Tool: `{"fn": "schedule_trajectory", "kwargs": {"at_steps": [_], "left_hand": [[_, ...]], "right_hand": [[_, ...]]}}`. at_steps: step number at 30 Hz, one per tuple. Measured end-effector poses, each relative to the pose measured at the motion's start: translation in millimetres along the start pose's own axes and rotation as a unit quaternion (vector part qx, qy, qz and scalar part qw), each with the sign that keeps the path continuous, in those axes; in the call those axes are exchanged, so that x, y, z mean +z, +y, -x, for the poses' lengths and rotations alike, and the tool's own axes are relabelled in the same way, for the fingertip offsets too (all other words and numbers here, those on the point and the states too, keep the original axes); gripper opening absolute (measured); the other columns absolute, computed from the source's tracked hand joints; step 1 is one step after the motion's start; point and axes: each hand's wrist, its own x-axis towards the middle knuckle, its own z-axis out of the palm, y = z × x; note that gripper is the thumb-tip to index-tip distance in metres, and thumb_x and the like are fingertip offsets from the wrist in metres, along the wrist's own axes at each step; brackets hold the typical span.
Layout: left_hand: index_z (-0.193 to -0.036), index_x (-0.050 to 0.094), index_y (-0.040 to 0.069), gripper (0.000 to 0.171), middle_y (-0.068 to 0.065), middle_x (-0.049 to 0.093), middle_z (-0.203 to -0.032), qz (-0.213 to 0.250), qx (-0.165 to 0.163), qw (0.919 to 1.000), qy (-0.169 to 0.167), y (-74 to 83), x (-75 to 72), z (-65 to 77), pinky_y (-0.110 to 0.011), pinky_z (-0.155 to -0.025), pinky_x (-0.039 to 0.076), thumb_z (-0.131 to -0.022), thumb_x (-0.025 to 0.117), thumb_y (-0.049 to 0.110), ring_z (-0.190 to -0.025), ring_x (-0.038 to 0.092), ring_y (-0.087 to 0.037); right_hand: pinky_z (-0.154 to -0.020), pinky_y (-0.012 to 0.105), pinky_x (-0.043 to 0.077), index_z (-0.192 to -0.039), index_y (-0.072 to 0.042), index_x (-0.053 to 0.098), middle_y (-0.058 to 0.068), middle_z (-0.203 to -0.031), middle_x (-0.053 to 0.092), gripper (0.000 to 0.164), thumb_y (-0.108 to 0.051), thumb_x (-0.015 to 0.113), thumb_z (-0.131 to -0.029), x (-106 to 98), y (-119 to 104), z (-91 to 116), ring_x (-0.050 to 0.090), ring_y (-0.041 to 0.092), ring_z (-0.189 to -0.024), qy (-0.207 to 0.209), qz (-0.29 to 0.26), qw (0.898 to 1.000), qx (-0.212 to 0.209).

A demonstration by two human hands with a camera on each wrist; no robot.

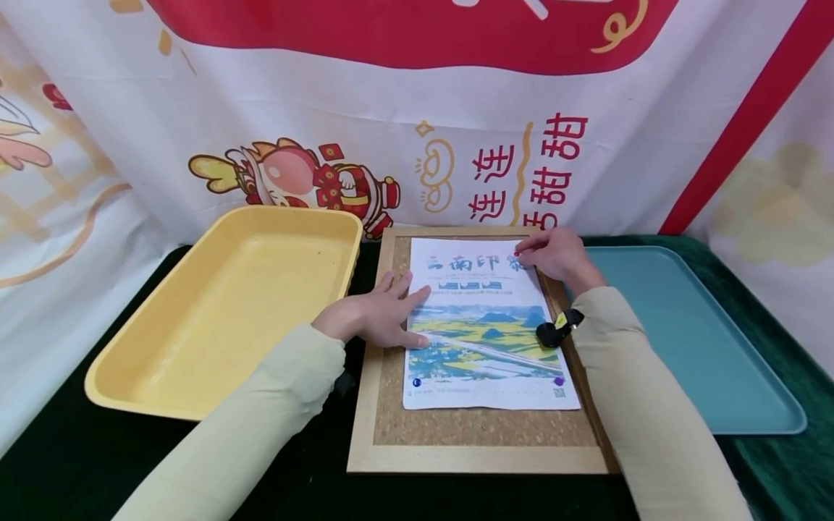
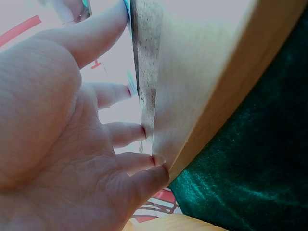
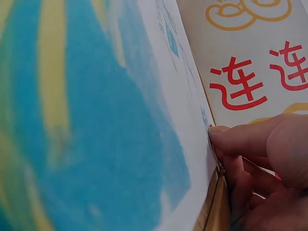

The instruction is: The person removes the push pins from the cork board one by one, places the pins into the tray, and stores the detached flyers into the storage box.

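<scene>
A printed landscape poster [image 1: 482,394] lies on a wood-framed cork board [image 1: 482,430]. A blue pushpin [image 1: 417,382] and a purple pushpin [image 1: 559,380] sit in its two lower corners. With fingers spread, my left hand [image 1: 378,315] rests across the board's left frame and the poster's left edge; the left wrist view shows its fingertips along the frame [image 2: 192,72]. At the poster's upper right corner my right hand [image 1: 557,255] pinches a small red pushpin [image 1: 517,253]. Only a speck of that pin shows beside the thumb [image 3: 231,137] in the right wrist view.
A deep yellow tray [image 1: 241,289] stands left of the board, and a flat blue-green tray [image 1: 684,340] lies to its right, partly behind my right arm. Dark green cloth [image 1: 306,477] covers the table. A printed white curtain [image 1: 313,101] hangs close behind.
</scene>
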Motion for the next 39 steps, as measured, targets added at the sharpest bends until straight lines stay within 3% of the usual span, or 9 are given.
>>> {"fn": "schedule_trajectory", "kwargs": {"at_steps": [10, 27, 39], "left_hand": [[-0.173, 0.007, 0.023, 0.092, -0.013, -0.014, -0.18, -0.006, 0.001, 1.0, 0.0, 1.2, -0.4, -2.0, -0.061, -0.134, 0.003, -0.105, 0.06, 0.054, -0.165, -0.018, -0.041], [-0.173, 0.007, 0.024, 0.092, -0.012, -0.013, -0.18, -0.015, 0.014, 0.9998, 0.0, 11.8, -2.8, -8.6, -0.06, -0.134, 0.003, -0.104, 0.06, 0.056, -0.166, -0.018, -0.04], [-0.173, 0.007, 0.023, 0.092, -0.013, -0.014, -0.18, -0.004, 0.0, 1.0, 0.0, -0.4, 0.4, -1.6, -0.062, -0.133, 0.003, -0.105, 0.061, 0.054, -0.165, -0.018, -0.041]], "right_hand": [[-0.109, 0.053, 0.045, -0.127, -0.011, 0.078, 0.019, -0.145, 0.058, 0.027, -0.023, 0.072, -0.103, -1, -1, -5, 0.048, 0.037, -0.129, 0.014, -0.006, 1.0, 0.017], [-0.106, 0.053, 0.046, -0.121, -0.005, 0.079, 0.023, -0.14, 0.06, 0.026, -0.022, 0.073, -0.102, -8, 6, -6, 0.05, 0.037, -0.125, 0.042, 0.019, 0.999, 0.027], [-0.105, 0.054, 0.048, -0.116, -0.002, 0.079, 0.021, -0.137, 0.06, 0.021, -0.016, 0.071, -0.103, 4, -15, -11, 0.05, 0.036, -0.123, 0.008, 0.043, 0.999, 0.02]]}}
